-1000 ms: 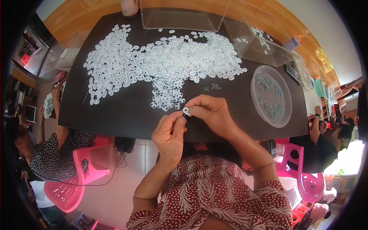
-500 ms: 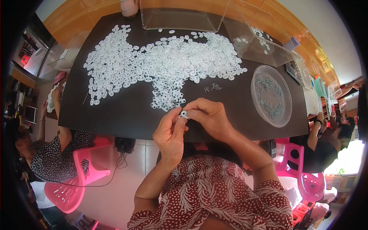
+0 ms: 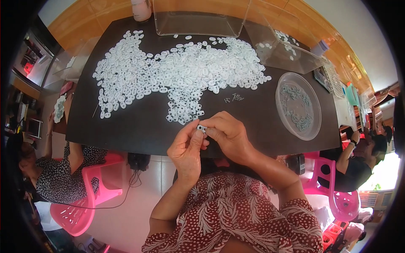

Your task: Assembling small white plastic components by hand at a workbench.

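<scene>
A small white plastic piece with two dark holes (image 3: 201, 128) is pinched between my two hands, just over the table's near edge. Closed thumb and fingers of my left hand (image 3: 187, 147) grip it from the left and below. My right hand (image 3: 229, 135) pinches its right side with thumb and forefinger. Just beyond my fingertips lies a patch of similar white two-holed pieces (image 3: 184, 106). It joins a broad heap of white oval pieces (image 3: 202, 65). A few small grey screw-like pins (image 3: 235, 98) lie to the right of the patch.
On the right of the dark table (image 3: 257, 118), a round clear dish (image 3: 299, 134) holds many greenish-grey small parts. Clear plastic bins (image 3: 202, 27) stand along the far edge, beside a pinkish jar (image 3: 141, 10). Other people sit on pink chairs (image 3: 99, 185) at both sides.
The small piece has turned between my fingers, so both its holes now show. My right fingers have closed in slightly. A person's hand at the far left has moved.
</scene>
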Motion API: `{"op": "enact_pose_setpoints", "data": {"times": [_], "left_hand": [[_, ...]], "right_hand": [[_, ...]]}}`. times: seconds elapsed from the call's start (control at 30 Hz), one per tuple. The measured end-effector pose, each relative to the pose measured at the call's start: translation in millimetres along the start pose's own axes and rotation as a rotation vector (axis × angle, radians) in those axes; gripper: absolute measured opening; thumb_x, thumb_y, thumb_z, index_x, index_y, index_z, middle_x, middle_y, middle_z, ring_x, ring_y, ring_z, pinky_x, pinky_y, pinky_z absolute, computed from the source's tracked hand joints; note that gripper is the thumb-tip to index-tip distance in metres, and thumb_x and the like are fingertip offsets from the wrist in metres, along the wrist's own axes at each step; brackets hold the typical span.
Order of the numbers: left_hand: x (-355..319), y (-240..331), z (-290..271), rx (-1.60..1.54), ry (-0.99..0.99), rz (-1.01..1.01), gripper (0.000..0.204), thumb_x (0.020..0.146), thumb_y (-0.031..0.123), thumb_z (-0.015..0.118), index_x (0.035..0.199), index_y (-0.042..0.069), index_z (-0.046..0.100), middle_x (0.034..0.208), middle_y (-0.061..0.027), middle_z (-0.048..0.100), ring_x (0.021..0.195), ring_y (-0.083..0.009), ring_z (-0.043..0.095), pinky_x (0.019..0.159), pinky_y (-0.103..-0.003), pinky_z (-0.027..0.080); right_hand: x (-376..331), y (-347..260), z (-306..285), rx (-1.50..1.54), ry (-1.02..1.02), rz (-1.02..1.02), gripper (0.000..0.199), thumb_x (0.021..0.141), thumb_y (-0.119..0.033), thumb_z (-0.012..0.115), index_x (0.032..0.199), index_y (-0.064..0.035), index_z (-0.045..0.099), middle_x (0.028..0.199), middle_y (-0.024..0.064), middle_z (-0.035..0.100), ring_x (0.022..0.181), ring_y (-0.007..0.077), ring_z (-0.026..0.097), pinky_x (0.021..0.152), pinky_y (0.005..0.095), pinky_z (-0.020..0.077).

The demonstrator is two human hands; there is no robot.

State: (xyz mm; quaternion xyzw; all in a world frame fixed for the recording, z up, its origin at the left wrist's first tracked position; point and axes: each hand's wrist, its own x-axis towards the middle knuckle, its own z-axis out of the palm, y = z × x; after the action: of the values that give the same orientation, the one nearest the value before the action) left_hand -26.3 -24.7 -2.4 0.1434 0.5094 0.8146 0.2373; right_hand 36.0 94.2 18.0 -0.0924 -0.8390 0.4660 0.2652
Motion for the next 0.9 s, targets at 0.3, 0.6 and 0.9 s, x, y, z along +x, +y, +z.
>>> {"op": "enact_pose_setpoints", "data": {"times": [0.3,0.6,0.9], "left_hand": [[2.5,-0.1,2.0,-0.039,0.037,0.051,0.016,0.091,0.002,0.060,0.104,-0.006,0.062,0.085,-0.0071,0.064,0.064,-0.0099,0.056,0.057,-0.022,0.049],[0.0,4.1,6.2,-0.109,0.095,0.007,0.014,0.091,0.003,0.060,0.102,-0.005,0.064,0.087,-0.0043,0.064,0.071,-0.0068,0.057,0.064,-0.019,0.049],[-3.3,0.5,3.9,-0.082,0.030,0.079,0.019,0.092,0.007,0.061,0.107,-0.004,0.064,0.088,-0.0019,0.063,0.074,-0.0060,0.055,0.067,-0.019,0.048]], "right_hand": [[-6.3,-7.2,8.0,-0.073,0.078,-0.080,0.029,0.075,0.001,0.065,0.104,0.0009,0.063,0.083,0.0096,0.060,0.077,0.0255,0.055,0.066,0.0345,0.0465],[-4.5,-6.1,7.9,-0.205,0.149,-0.240,0.032,0.072,0.002,0.068,0.103,0.0023,0.063,0.088,0.0109,0.062,0.074,0.0249,0.055,0.062,0.0335,0.0467],[-8.2,-1.6,10.0,-0.206,0.181,-0.317,0.035,0.069,0.005,0.069,0.103,0.0064,0.062,0.086,0.0126,0.062,0.071,0.0253,0.053,0.059,0.0330,0.0456]]}}
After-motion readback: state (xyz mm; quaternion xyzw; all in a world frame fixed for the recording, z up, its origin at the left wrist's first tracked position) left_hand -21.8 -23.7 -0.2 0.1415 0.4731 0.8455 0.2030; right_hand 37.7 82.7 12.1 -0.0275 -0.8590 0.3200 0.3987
